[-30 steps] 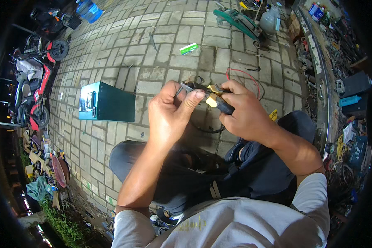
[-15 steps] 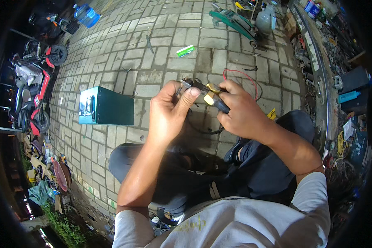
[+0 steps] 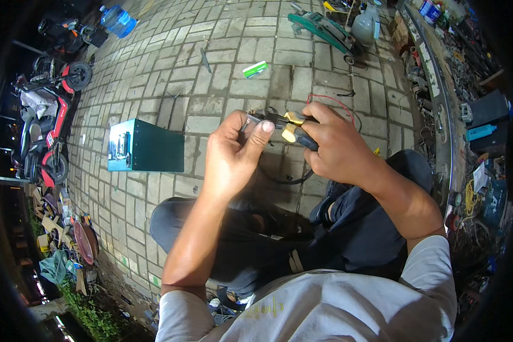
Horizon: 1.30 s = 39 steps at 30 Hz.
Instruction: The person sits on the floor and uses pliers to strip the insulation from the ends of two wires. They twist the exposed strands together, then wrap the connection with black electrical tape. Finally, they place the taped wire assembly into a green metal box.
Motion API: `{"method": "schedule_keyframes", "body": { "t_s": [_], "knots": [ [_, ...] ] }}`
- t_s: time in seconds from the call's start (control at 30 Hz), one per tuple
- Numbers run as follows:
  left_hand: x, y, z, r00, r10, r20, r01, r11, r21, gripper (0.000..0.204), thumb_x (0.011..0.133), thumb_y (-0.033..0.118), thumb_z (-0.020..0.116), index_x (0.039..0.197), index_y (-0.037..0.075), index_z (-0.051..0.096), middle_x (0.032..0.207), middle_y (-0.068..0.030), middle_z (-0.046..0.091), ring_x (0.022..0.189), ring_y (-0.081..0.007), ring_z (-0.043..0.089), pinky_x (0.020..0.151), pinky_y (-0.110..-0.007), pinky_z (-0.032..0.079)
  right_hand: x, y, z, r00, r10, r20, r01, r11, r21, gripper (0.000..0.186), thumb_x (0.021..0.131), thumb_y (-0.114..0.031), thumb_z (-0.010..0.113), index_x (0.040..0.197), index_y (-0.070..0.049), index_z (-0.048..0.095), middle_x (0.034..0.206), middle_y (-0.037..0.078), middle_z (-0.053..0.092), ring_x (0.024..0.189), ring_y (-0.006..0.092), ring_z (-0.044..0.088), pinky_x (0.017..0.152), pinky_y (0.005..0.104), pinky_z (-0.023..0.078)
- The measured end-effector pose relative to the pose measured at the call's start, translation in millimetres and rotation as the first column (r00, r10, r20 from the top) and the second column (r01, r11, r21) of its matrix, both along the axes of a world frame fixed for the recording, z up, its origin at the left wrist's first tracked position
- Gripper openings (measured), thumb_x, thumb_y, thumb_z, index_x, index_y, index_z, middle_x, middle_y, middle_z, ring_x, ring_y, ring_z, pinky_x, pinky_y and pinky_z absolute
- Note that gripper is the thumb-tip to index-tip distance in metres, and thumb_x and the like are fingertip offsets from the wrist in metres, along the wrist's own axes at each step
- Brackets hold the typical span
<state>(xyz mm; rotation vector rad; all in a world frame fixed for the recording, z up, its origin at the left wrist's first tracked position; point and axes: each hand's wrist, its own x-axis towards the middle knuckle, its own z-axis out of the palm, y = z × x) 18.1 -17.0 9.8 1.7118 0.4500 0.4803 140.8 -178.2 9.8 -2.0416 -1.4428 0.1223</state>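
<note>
My left hand (image 3: 233, 151) is closed, pinching a small greyish piece (image 3: 253, 121) between thumb and fingers. The fingers largely cover that piece, so its kind is hard to make out. In my right hand (image 3: 339, 145) is a pair of pliers (image 3: 291, 134) with black and yellow handles, gripped from the right. Its dark jaws point left and meet the piece at my left thumb. Below the hands, a black cable (image 3: 288, 182) curves over the paving. A thin red wire (image 3: 336, 101) loops out beyond my right hand.
A dark green box (image 3: 157, 149) stands on the paving at left. Farther off lie a green-and-white packet (image 3: 255, 69) and a green floor jack (image 3: 325, 33). Red scooters (image 3: 57, 134) stand far left. Tools and scrap line the metal edge (image 3: 439, 108) at right.
My right hand has turned and shifted slightly, and the pliers' handles have tilted a little with it. My left hand stays almost in place, still pinching the small piece.
</note>
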Motion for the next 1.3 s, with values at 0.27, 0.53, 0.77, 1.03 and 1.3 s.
{"method": "schedule_keyframes", "body": {
  "t_s": [0.27,0.53,0.77,1.03,1.3],
  "knots": [
    [15.0,-1.7,-3.1,0.97,0.241,-0.042,-0.221,0.935,0.279,0.049,0.08,0.024,0.077,0.055,0.006,0.038,0.052,0.0058,0.034,0.055,-0.0044,0.027,0.045,-0.024,0.025,-7.7,4.5,-6.4,0.984,-0.135,-0.113,0.157,0.964,0.213,0.023,0.072,-0.003,0.058,0.093,0.005,0.061,0.105,0.02,0.053,0.087,0.0368,0.056,0.078,0.0402,0.047],
    [4.5,6.2,-7.4,0.984,-0.043,0.171,0.07,0.985,-0.155,0.013,0.092,0.014,0.056,0.087,0.002,0.054,0.068,0.0047,0.043,0.063,-0.0054,0.037,0.057,-0.022,0.03,15.6,-5.4,-10.3,0.985,-0.064,-0.16,0.071,0.997,0.038,0.019,0.072,-0.003,0.054,0.088,0.007,0.059,0.111,0.027,0.057,0.093,0.041,0.058,0.082,0.0435,0.047],
    [0.9,1.5,-4.1,0.996,-0.046,0.075,0.055,0.99,-0.128,0.02,0.098,0.016,0.051,0.102,-0.001,0.061,0.071,0.002,0.05,0.061,-0.005,0.041,0.054,-0.019,0.035,6.3,-4.7,-11.3,0.994,0.009,0.106,-0.013,0.999,0.037,0.028,0.07,-0.005,0.059,0.095,0.007,0.059,0.126,0.026,0.05,0.109,0.0374,0.053,0.092,0.046,0.04],
    [-4.3,7.0,-13.7,0.994,0.032,0.105,-0.059,0.96,0.273,0.02,0.094,0.014,0.059,0.102,-0.004,0.064,0.074,-0.0009,0.057,0.069,-0.0064,0.049,0.063,-0.021,0.041,0.9,-2.5,-3.7,0.979,0.006,0.204,0.0,1.0,-0.03,0.033,0.069,-0.006,0.061,0.1,0.005,0.061,0.128,0.024,0.048,0.111,0.0342,0.052,0.093,0.0457,0.037],
    [-2.4,1.5,1.0,0.992,0.045,0.115,-0.088,0.907,0.412,0.018,0.083,0.012,0.069,0.084,-0.003,0.06,0.064,-0.0113,0.055,0.056,-0.0181,0.05,0.053,-0.031,0.041,-3.6,-2.9,1.0,0.999,-0.031,0.044,0.031,1.0,-0.001,0.027,0.068,-0.004,0.062,0.094,0.005,0.062,0.108,0.018,0.054,0.1,0.0331,0.055,0.084,0.0403,0.046]
  ]
}}
